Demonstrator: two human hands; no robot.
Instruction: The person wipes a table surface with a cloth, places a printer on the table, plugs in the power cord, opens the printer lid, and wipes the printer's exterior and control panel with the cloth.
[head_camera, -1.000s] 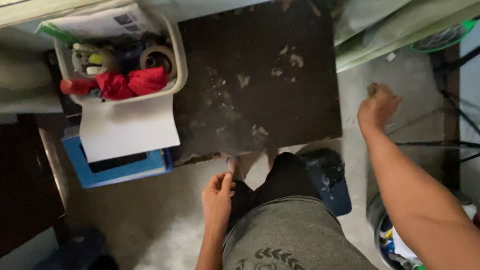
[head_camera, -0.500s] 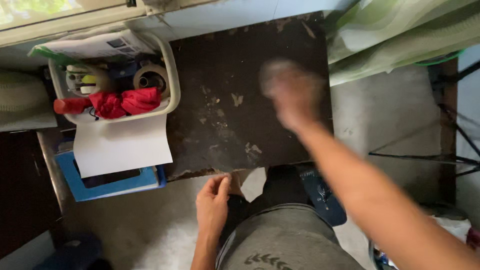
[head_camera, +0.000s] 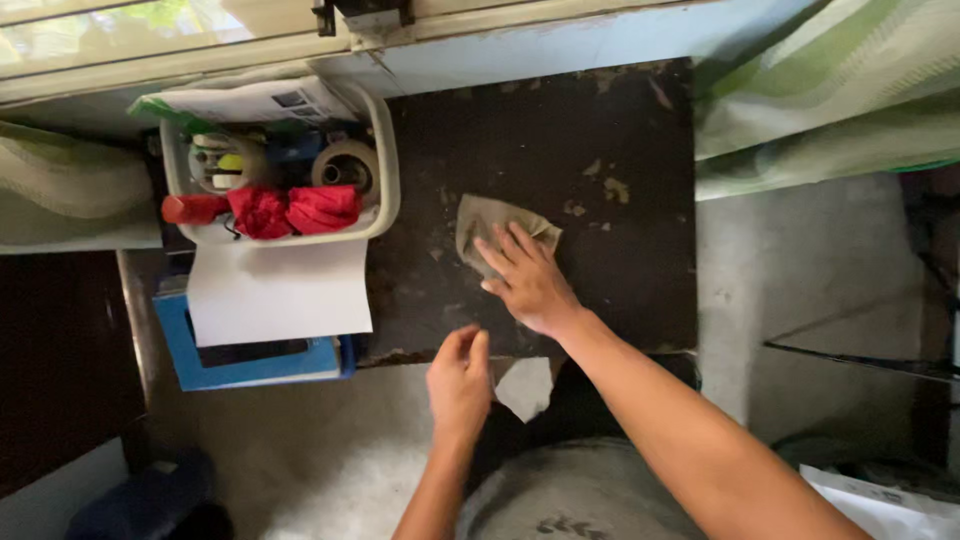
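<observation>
Flat and spread, the right hand (head_camera: 528, 283) presses its fingers (head_camera: 497, 252) onto a crumpled grey-brown cloth (head_camera: 487, 222) lying on the dark, scuffed tabletop (head_camera: 620, 130), roughly mid-board; it pins the cloth rather than gripping it. At seven o'clock from it, the left hand (head_camera: 459, 385) hangs just off the table's near edge, thumb and fingertips pinched together, though whether anything sits between them I cannot tell. From the cloth, bare board runs toward twelve and three o'clock up to the far and right edges. At nine o'clock a white basket (head_camera: 385, 150) of tape rolls and red items crowds the left edge, with a white sheet (head_camera: 280, 295) over a blue box (head_camera: 250, 365) below it. Green fabric (head_camera: 830, 90) lies at two o'clock.
</observation>
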